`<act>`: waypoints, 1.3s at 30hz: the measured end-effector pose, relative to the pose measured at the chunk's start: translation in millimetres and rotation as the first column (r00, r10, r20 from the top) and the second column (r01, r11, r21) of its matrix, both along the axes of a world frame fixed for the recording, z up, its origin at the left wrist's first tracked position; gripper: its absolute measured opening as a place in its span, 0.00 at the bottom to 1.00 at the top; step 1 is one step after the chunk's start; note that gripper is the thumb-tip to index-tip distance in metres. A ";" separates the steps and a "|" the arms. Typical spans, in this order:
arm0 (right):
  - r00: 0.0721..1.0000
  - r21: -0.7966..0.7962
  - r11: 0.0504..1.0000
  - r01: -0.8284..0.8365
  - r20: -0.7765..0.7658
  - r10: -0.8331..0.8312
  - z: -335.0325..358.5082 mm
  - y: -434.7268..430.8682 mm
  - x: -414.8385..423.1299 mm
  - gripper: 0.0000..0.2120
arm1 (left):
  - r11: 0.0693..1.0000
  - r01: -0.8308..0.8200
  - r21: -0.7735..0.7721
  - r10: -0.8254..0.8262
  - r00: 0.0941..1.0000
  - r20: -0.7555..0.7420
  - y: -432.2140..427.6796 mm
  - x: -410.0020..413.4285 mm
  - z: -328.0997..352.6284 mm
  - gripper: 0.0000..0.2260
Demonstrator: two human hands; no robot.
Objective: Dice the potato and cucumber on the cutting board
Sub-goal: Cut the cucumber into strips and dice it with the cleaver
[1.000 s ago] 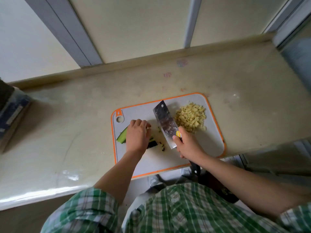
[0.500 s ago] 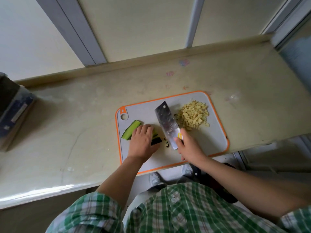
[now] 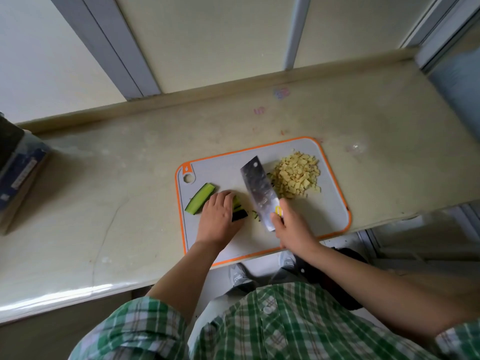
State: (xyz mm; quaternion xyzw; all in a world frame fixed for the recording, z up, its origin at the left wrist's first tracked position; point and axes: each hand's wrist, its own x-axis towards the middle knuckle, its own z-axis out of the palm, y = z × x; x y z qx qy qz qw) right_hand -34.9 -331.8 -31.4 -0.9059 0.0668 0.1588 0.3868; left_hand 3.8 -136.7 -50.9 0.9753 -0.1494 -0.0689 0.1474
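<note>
Counter (image 3: pixel 104 203): pale stone, wall (image 3: pixel 207 35) at 12 o'clock.
Left hand (image 3: pixel 218 216): pins my cucumber (image 3: pixel 201 198).
Right hand (image 3: pixel 291 227): grips cleaver (image 3: pixel 259 188).
Change: all unmoved.

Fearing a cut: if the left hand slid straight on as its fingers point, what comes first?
Likely the cleaver blade, just beyond the cucumber strips under the left hand; blade height is unclear.

A: What do we log besides the job?
B: We've got a beige counter (image 3: pixel 104 203), and a blue box (image 3: pixel 18 175) on its left end, cut off by the frame.
A: We also see pink marks (image 3: pixel 259 110) near the back ledge.
B: Behind are pale wall panels (image 3: pixel 220 35) with grey strips (image 3: pixel 104 45).
</note>
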 end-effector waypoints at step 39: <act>0.987 -0.196 0.968 -0.154 0.012 0.159 18.6 -10.8 23.1 0.06 | 0.996 -0.003 -0.092 -0.006 0.996 -0.091 -20.7 6.6 1.2 0.24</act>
